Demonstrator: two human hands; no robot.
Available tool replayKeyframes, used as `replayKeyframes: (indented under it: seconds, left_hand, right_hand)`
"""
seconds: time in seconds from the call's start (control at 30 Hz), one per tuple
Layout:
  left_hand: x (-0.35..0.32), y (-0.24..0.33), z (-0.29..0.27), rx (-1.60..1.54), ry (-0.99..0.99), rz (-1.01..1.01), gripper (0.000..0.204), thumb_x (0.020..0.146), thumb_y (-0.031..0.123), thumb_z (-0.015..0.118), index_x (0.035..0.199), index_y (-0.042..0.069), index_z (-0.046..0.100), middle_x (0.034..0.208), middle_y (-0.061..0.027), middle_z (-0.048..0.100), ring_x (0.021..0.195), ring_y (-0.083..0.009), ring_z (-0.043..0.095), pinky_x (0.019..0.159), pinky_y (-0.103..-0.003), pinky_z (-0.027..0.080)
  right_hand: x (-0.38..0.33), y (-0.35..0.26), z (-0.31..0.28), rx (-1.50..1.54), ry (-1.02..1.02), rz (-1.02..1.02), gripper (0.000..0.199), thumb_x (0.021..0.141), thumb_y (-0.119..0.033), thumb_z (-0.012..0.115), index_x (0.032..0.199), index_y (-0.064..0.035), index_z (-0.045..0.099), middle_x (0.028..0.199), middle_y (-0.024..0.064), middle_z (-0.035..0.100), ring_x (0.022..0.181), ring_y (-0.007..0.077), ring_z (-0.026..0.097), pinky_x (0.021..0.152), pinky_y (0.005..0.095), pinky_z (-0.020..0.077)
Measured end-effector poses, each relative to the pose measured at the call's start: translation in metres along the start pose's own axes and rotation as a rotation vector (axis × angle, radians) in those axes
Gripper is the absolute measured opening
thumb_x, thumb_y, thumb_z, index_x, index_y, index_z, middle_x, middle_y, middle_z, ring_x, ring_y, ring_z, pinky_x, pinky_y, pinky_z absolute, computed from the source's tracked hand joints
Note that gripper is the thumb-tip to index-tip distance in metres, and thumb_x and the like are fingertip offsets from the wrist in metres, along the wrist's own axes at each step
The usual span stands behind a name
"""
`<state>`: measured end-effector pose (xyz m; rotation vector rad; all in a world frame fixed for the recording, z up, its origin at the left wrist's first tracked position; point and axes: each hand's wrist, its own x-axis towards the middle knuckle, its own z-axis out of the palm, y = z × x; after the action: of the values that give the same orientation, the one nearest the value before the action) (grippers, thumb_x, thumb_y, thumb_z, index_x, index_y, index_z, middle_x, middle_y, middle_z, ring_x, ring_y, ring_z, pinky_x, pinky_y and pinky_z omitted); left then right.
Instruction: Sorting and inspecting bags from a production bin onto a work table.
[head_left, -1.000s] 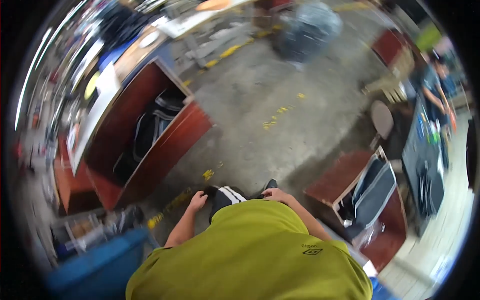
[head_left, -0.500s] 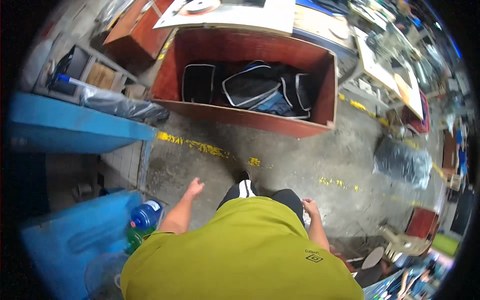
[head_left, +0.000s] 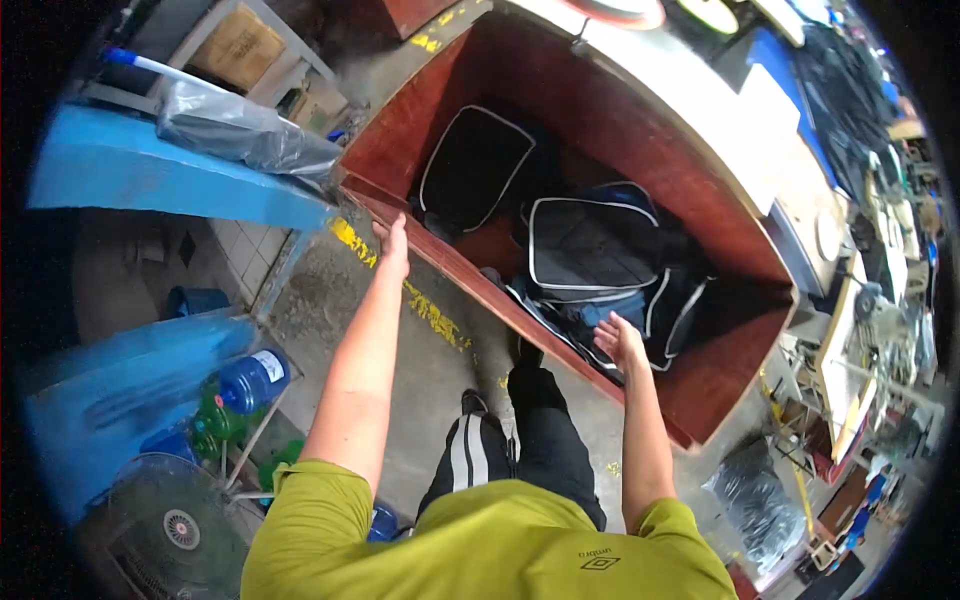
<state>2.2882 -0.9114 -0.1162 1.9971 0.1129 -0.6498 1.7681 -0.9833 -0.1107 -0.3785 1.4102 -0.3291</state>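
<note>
**Red bin (head_left: 620, 110) lies just ahead**

The left hand (head_left: 394, 246), open, points forward just beside it; the right hand (head_left: 623, 343), also open, angles forward-left. The bin's long axis slants from upper left to lower right.

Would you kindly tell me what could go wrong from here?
The left hand appears close to the red box's front rim, so it might get scraped. The dark white-edged pieces overlap loosely below the open right hand, so lifting one could drag others along.
</note>
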Motion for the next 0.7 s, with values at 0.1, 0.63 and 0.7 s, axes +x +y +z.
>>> replayKeyframes:
  seconds: [0.1,0.63,0.7]
  left_hand:
    - [-0.006,-0.001,0.064,0.234,0.399,0.117,0.074,0.096,0.023,0.057,0.153,-0.006,0.019,0.146,-0.0347,0.045,0.13,-0.0475,0.051,0.111,-0.049,0.042]
    - [-0.004,0.004,0.072,0.056,0.275,0.136,0.062,0.098,0.012,0.054,0.148,-0.01,0.025,0.149,-0.0302,0.04,0.135,-0.0355,0.046,0.114,-0.041,0.035]
    - [-0.004,0.003,0.073,0.105,0.319,0.12,0.063,0.096,0.011,0.055,0.146,-0.012,0.025,0.144,-0.0333,0.044,0.131,-0.0368,0.051,0.111,-0.041,0.039]
  right_hand:
    - [0.134,0.007,0.0,0.075,0.207,0.212,0.085,0.085,-0.05,0.077,0.149,-0.009,0.039,0.148,0.022,0.043,0.133,0.0345,0.048,0.097,0.0513,0.0529]
    - [0.179,-0.104,0.237,0.064,0.351,-0.686,0.033,0.085,-0.001,0.067,0.116,0.0097,0.065,0.116,0.012,0.068,0.101,0.0213,0.064,0.092,0.0339,0.0517]
    - [0.132,-0.124,0.271,0.038,0.273,-0.704,0.04,0.086,-0.001,0.067,0.123,0.0105,0.061,0.122,0.0139,0.066,0.109,0.0228,0.063,0.097,0.0347,0.0504]
